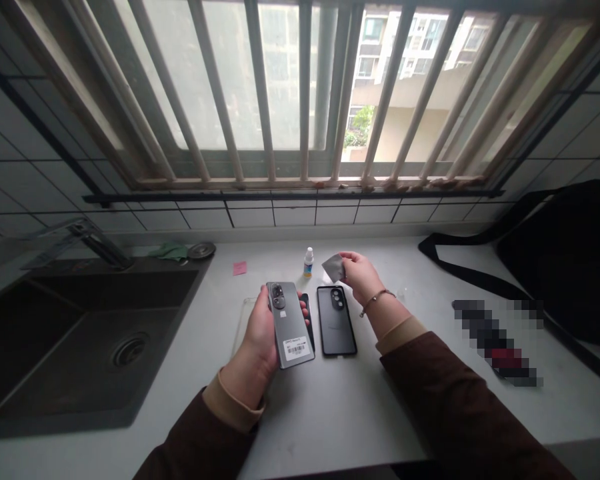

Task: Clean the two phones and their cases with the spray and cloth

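My left hand (pixel 260 337) is wrapped round a grey smartphone (pixel 291 327), its back with the round camera lenses and a white barcode label turned up. Between finger and thumb, my right hand (pixel 357 270) pinches a small grey cloth (pixel 334 267). Just below that hand a black phone case (pixel 337 327) lies flat on the counter. Behind the phone stands a small white bottle (pixel 308 263) with a coloured label. A dark flat thing (pixel 307 307) shows partly behind my left fingers. A clear, thin-edged piece (pixel 245 313) lies partly hidden by my left hand.
On the left is a dark sink (pixel 90 413) with a tap (pixel 97 243), a green cloth (pixel 169 251) and a drain strainer (pixel 201 251). A pink note (pixel 239 268) lies on the white counter (pixel 325 420). To the right are a black bag (pixel 570 260) and a blurred-out object (pixel 500 347). A barred window rises behind.
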`<state>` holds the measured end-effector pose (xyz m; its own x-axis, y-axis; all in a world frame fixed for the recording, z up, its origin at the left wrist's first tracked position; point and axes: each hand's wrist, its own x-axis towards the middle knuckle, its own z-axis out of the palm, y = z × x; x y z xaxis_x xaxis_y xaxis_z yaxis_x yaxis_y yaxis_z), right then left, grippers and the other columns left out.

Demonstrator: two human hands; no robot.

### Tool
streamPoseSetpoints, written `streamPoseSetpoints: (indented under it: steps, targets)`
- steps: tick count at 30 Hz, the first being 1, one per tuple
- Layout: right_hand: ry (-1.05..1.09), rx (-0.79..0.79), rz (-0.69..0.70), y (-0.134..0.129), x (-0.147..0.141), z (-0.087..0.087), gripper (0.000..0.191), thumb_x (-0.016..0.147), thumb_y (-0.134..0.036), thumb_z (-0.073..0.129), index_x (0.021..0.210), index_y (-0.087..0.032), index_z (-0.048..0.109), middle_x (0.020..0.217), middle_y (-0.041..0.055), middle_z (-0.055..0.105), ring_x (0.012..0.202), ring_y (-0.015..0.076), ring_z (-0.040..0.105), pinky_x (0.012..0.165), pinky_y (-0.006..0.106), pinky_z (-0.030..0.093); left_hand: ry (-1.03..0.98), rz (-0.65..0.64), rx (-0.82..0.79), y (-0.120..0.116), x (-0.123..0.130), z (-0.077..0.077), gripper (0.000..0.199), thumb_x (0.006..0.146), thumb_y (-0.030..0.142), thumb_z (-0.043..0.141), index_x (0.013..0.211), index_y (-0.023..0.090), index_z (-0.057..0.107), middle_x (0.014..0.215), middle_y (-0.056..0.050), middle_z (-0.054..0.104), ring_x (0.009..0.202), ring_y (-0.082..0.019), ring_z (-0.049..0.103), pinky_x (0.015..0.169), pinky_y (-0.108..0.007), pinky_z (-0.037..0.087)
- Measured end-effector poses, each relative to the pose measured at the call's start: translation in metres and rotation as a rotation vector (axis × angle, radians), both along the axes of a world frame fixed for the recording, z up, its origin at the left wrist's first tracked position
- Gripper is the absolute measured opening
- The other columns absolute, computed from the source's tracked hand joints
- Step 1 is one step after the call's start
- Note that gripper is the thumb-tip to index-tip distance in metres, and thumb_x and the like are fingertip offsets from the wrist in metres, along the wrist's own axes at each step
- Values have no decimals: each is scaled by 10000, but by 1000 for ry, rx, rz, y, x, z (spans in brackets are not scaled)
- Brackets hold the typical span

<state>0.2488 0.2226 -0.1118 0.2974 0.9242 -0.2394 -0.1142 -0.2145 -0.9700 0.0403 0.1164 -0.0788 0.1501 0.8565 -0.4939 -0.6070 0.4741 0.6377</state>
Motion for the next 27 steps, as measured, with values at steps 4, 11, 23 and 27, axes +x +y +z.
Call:
streamPoseSetpoints:
  steps: [4, 11, 23, 27]
  targets:
    - [-38, -72, 14, 15, -10, -6, 440, 878, -105, 583, 1314, -159, 579, 921, 76, 723, 717, 170, 708, 623, 262, 612, -23, -18, -2, -1, 0, 0, 693, 1068, 636, 327, 1034, 79, 737, 821, -160, 737, 657, -239, 717, 641, -379, 643]
    - [-327, -122, 109, 15, 5, -2, 382, 944, -205, 586, 1320, -155, 632, 1032, 126, 745, 878, 225, 739, 786, 331, 622, -43, -9, -7, -3, 1, 3, 681, 1063, 648, 355, 1038, 85, 736, 818, -150, 727, 662, -231, 709, 625, -373, 651]
    - [-395, 109, 666, -90, -31, 52, 329, 1043, -491, 557, 1135, -231, 735, 1075, 85, 792, 853, 225, 754, 705, 306, 567, -18, 87, 95, -2, 2, 2, 314, 1008, 454, 688, 949, 148, 654, 715, -31, 668, 561, -143, 651, 518, -241, 571]
    - [-375, 150, 690, -108, -40, 41, 351, 1033, -479, 539, 874, -214, 704, 802, 33, 718, 683, 175, 672, 594, 265, 513, -28, -6, 180, -3, 5, -6, 245, 979, 371, 747, 1014, 136, 688, 883, -102, 766, 755, -224, 756, 732, -346, 656]
